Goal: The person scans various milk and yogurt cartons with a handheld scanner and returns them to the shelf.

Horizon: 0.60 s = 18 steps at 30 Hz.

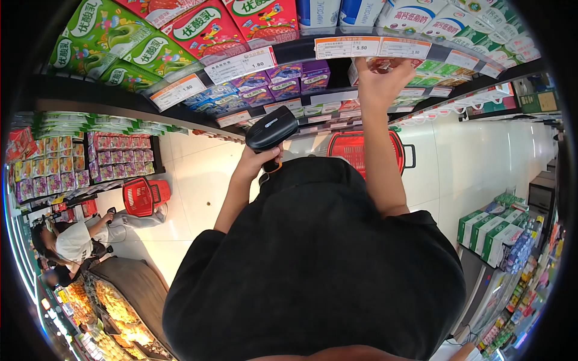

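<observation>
Left hand: The person's left hand [257, 161] is wrapping around the handle of a black scanner [272, 130], which is sitting in front of the dark shirt [313, 259], below the shelf edge.
Right hand: Well apart from the left, the right hand [386, 83] is reaching up to the shelf, its fingers touching a reddish-brown pack [385, 64] just under the price labels [348, 47] — how firmly they are gripping, one cannot tell.
Upper shelf: Green cartons [111, 21] and red cartons [259, 18] are standing in rows above the labels.
Lower shelf: Purple cartons [284, 89] are lining up to the left of the reddish-brown pack.
Floor: A red basket [348, 150] is resting on pale tiles [198, 180], partly hidden behind the right forearm.
Aisle: Off to the left, another person in a white top [75, 243] is holding a dark device [111, 212] — near a second red basket [139, 197].
</observation>
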{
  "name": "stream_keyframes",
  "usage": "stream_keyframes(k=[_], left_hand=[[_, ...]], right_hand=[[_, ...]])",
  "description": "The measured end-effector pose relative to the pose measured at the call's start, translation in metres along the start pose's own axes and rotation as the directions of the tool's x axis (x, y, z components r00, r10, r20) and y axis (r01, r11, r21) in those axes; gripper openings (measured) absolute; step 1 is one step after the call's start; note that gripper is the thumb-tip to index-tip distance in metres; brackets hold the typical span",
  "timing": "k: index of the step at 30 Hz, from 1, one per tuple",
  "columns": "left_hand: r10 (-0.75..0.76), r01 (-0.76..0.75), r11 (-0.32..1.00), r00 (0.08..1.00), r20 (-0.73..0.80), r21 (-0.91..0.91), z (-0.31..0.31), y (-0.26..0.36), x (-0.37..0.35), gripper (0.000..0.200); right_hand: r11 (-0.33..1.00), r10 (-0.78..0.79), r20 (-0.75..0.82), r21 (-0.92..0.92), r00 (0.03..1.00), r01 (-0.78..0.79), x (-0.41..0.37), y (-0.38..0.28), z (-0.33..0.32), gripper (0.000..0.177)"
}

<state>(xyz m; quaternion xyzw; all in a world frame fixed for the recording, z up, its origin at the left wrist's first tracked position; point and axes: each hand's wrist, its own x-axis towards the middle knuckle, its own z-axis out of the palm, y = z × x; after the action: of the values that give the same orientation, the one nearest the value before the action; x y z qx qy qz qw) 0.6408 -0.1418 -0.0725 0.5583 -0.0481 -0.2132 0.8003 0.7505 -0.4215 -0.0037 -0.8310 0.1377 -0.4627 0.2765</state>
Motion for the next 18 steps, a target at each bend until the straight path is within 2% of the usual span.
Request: stream_keyframes(k=[2, 5, 9, 12, 14, 18], left_hand=[[-0.004, 0.005, 1.0, 1.0, -0.029, 0.004, 0.0, 0.0, 0.0, 0.035], [-0.005, 0.005, 1.0, 0.999, -0.032, 0.008, -0.001, 0.0, 0.0, 0.036], [0.01, -0.009, 1.0, 0.999, -0.052, 0.014, 0.0, 0.001, 0.0, 0.036], [0.016, -0.014, 0.999, 0.998, -0.065, 0.045, -0.003, 0.001, -0.002, 0.034], [0.024, -0.02, 0.999, 0.997, -0.075, 0.045, -0.003, 0.002, -0.004, 0.034], [0.0, 0.004, 0.999, 0.996, -0.085, 0.042, -0.008, -0.001, -0.005, 0.033]], right_hand=[[0.981, 0.07, -0.078, 0.189, 0.995, -0.054, 0.0, 0.008, 0.014, 0.071], [0.994, 0.031, -0.112, 0.111, 0.993, -0.019, 0.006, 0.014, 0.018, 0.077], [0.991, 0.029, -0.109, 0.133, 0.994, -0.014, 0.006, 0.015, 0.017, 0.079], [0.993, -0.034, -0.189, 0.109, 0.981, 0.055, 0.006, 0.016, 0.02, 0.079], [0.928, 0.07, -0.19, 0.373, 0.979, 0.006, 0.004, 0.019, 0.027, 0.073], [0.963, 0.032, -0.115, 0.27, 0.993, 0.0, 0.005, 0.022, 0.022, 0.065]])
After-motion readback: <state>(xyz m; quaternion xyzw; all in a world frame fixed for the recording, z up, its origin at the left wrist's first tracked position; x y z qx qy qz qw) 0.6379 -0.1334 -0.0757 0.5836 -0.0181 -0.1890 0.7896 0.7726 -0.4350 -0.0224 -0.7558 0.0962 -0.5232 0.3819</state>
